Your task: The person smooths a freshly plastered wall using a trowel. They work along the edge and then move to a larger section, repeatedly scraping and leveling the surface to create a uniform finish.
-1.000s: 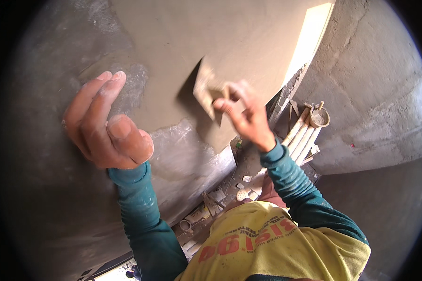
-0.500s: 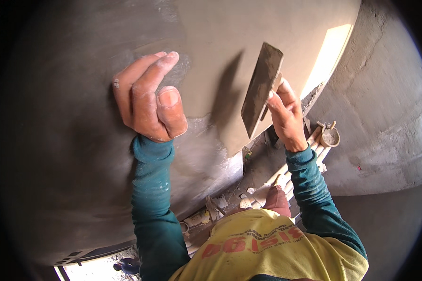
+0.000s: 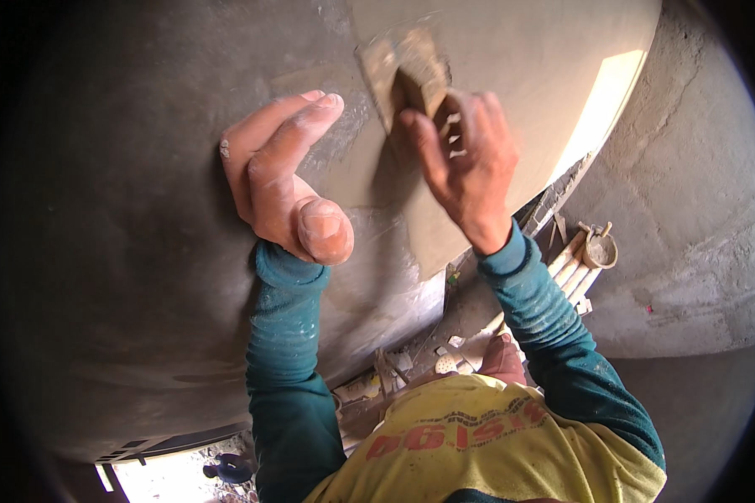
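We note R hand (image 3: 466, 163) fingers clamped on trowel (image 3: 407, 71), blade flat on plastered wall (image 3: 512, 50), far centre. L hand (image 3: 281, 180) fingers together, pressed to wall, left of trowel.

Plastered wall (image 3: 143, 210): grey, darker wet patches, paler tan zone at upper right. Trowel (image 3: 407, 71): brown-grey, mortar-smeared. Sleeves (image 3: 289, 360): teal, pale-speckled. Shirt (image 3: 495, 453): yellow, red print. Small bucket (image 3: 600, 249): grey-brown. Floor (image 3: 688, 218): mottled grey.

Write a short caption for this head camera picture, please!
Right hand presses a trowel flat on the wet plastered wall while the left hand rests open against it.
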Action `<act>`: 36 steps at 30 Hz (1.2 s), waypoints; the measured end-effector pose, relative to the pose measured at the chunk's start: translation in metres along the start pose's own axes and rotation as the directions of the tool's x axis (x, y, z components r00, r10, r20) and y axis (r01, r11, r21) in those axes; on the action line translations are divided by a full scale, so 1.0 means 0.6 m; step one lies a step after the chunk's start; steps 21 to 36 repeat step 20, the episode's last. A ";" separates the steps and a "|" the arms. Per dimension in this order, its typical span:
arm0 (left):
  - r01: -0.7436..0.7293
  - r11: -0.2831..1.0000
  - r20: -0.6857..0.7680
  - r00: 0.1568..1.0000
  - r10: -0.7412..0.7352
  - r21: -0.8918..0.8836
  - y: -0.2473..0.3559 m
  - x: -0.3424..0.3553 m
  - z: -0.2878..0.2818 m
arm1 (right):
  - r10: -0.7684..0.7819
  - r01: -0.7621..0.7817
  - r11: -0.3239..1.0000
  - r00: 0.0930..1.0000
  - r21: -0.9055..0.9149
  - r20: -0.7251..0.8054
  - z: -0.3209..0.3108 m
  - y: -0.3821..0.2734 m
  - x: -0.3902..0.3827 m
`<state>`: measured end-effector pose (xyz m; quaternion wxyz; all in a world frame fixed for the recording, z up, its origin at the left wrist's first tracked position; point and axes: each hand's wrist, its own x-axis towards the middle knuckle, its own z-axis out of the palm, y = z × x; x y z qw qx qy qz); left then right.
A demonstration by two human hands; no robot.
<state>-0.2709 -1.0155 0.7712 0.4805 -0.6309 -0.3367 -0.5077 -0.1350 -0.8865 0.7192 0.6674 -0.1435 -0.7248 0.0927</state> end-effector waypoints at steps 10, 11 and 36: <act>0.025 0.999 0.063 0.998 -0.024 -0.027 -0.005 -0.001 0.014 | -0.207 0.176 0.978 0.883 0.111 0.421 -0.085 0.071 -0.123; 0.031 0.999 0.072 0.997 -0.029 -0.019 -0.003 -0.002 0.010 | -0.228 0.219 0.973 0.886 0.067 0.403 -0.089 0.085 -0.084; -0.069 0.977 0.322 0.947 0.002 0.199 -0.008 -0.025 -0.021 | -0.547 0.627 0.773 0.736 -0.096 0.398 -0.067 0.118 0.102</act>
